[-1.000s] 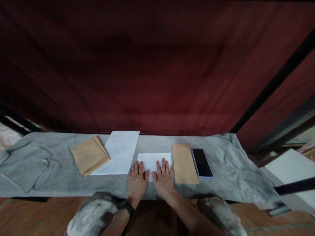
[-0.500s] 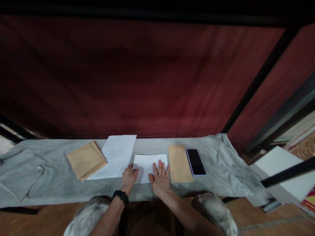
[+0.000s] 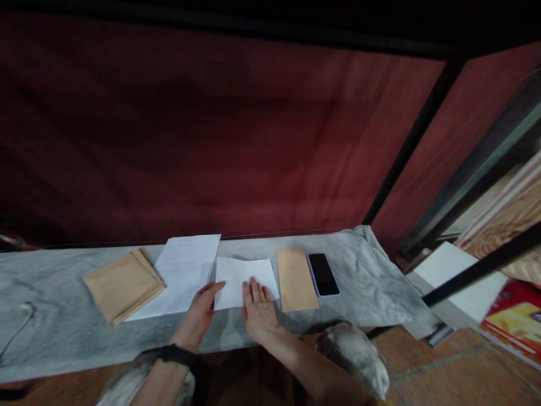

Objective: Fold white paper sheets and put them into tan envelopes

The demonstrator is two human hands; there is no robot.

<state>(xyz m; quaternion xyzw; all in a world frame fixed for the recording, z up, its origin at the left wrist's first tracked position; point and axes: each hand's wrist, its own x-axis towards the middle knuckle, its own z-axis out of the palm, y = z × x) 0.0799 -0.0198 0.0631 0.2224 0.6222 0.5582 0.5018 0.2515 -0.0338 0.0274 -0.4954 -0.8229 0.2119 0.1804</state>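
Note:
A folded white sheet point(image 3: 243, 273) lies on the grey cloth point(image 3: 367, 282) in front of me. My right hand point(image 3: 258, 307) rests flat on its near edge, fingers stretched out. My left hand point(image 3: 199, 313) is at the sheet's left edge, fingers extended and touching the paper's side. A single brown envelope point(image 3: 296, 277) lies just right of the sheet. A black phone point(image 3: 323, 273) lies beside the envelope. Further left, a larger white paper point(image 3: 181, 273) overlaps a stack of brown envelopes point(image 3: 122, 285).
A dark red curtain point(image 3: 211, 141) hangs behind the low cloth-covered bench. My knees point(image 3: 355, 352) are near the bench edge above a reddish floor. White boards point(image 3: 460, 276) and a black bar point(image 3: 482, 265) lie to the right.
My left hand slid from flat on the sheet to its left edge. The right hand stayed pressed on it. The sheet looks slightly opened and skewed. My head turned right.

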